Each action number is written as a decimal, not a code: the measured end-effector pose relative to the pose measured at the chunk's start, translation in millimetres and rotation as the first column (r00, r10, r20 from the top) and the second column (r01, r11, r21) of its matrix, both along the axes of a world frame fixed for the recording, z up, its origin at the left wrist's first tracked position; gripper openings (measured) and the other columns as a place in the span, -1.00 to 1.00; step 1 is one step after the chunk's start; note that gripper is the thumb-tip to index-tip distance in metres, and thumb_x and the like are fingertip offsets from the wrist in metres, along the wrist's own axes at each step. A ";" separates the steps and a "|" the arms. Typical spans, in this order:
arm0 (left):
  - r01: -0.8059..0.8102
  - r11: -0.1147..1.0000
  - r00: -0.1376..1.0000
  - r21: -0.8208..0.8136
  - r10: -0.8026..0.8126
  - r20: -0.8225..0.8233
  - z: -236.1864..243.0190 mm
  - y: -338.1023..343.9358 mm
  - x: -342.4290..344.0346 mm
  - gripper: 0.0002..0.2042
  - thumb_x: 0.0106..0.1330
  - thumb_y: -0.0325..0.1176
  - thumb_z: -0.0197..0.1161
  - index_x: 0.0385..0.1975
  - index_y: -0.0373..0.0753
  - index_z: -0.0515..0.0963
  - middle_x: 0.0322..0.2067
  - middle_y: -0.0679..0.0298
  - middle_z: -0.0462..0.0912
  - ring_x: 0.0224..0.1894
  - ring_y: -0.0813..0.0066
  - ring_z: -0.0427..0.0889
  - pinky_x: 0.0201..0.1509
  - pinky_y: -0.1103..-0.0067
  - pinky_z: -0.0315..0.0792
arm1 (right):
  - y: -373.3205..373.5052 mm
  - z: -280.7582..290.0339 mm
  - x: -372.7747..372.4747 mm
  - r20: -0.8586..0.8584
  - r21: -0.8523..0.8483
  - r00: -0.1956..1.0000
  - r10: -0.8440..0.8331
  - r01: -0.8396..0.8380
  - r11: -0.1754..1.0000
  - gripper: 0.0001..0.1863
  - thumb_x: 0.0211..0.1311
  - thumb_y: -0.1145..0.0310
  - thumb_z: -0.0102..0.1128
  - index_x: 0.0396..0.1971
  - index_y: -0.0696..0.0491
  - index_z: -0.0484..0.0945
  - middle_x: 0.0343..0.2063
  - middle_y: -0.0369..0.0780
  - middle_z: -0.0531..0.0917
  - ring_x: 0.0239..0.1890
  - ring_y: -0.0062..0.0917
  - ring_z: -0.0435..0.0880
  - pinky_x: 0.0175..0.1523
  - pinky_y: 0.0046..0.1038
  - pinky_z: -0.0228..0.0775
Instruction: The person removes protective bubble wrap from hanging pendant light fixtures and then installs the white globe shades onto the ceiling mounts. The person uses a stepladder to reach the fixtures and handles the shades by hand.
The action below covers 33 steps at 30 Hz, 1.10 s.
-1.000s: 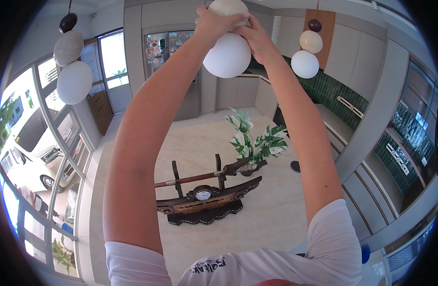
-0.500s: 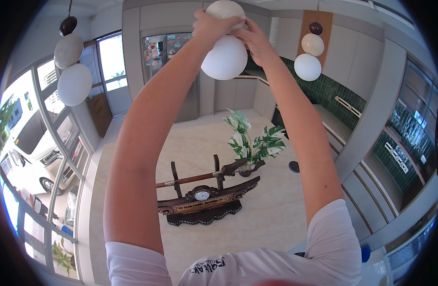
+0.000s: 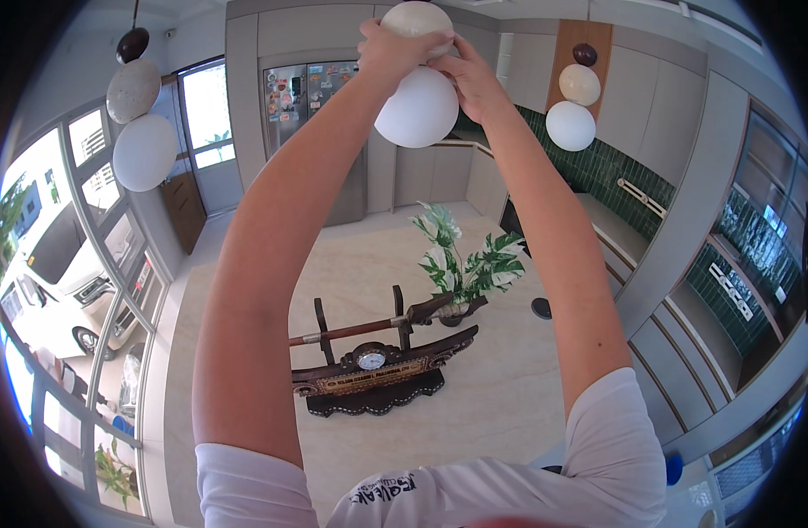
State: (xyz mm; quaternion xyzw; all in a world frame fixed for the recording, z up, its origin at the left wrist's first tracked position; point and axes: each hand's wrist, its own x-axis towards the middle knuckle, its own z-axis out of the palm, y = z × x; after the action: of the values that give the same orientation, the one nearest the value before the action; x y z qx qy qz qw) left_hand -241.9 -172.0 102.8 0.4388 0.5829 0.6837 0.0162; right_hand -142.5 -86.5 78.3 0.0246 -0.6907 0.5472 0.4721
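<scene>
High in front of me hangs a pendant lamp, with a pale stone-like ball [image 3: 416, 18] above a smooth white globe [image 3: 417, 110]. My left hand [image 3: 393, 55] is wrapped round the left side and front of the pale ball, its thumb lying across it. On the right, my right hand [image 3: 471, 81] grips the lamp where ball and globe meet; some of its fingertips are hidden behind. Both arms are stretched up over the table. Whether a cloth or anything else small lies under the fingers cannot be seen.
Two similar pendant lamps hang at the left [image 3: 145, 151] and right [image 3: 570, 125]. Below, the pale stone table [image 3: 246, 352] bears a dark carved wooden stand [image 3: 378, 370] with a small clock, a potted plant [image 3: 470, 264] and a small black disc [image 3: 541, 308]. A fridge [image 3: 334, 176] stands behind.
All three lamps have shifted slightly to the right in view, the left one most. My hands keep nearly the same hold on the middle lamp.
</scene>
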 end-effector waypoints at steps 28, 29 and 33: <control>-0.036 0.999 0.999 -0.010 0.036 0.005 0.4 0.6 7.3 0.11 -0.39 0.06 0.47 0.15 -0.30 -0.07 0.04 -0.05 0.19 -0.02 0.04 0.41 -0.11 0.26 0.48 | -1.8 -3.3 4.3 -0.012 0.023 0.989 -0.145 0.145 0.989 -0.34 -0.13 0.51 0.11 0.11 0.16 0.19 -0.26 -0.07 0.50 -0.31 -0.41 0.54 -0.29 -0.43 0.45; -0.040 0.999 0.999 -0.012 0.040 0.010 0.6 0.7 7.5 0.11 -0.39 0.08 0.47 0.15 -0.31 -0.07 0.04 -0.05 0.18 -0.01 0.04 0.40 -0.11 0.26 0.48 | -2.9 -6.2 4.2 -0.025 0.016 0.983 -0.183 0.183 0.983 -0.35 -0.13 0.50 0.13 0.09 0.18 0.20 -0.27 -0.07 0.51 -0.33 -0.43 0.54 -0.30 -0.44 0.44; -0.015 0.996 1.000 -0.082 0.017 0.019 3.0 6.5 3.6 0.14 -0.38 0.13 0.45 0.16 -0.36 -0.09 0.06 -0.07 0.13 0.00 0.04 0.39 -0.12 0.26 0.47 | -8.5 -18.9 1.7 -0.148 -0.003 0.907 -0.393 0.397 0.918 -0.53 -0.09 0.42 0.21 -0.11 0.24 0.36 -0.37 -0.15 0.53 -0.35 -0.50 0.53 -0.27 -0.50 0.39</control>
State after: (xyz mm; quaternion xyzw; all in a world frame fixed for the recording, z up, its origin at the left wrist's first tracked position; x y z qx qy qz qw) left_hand -238.3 -165.4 105.8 0.4263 0.6138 0.6636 0.0346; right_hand -140.8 -95.0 59.4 -0.0695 -0.6524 0.4276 0.6219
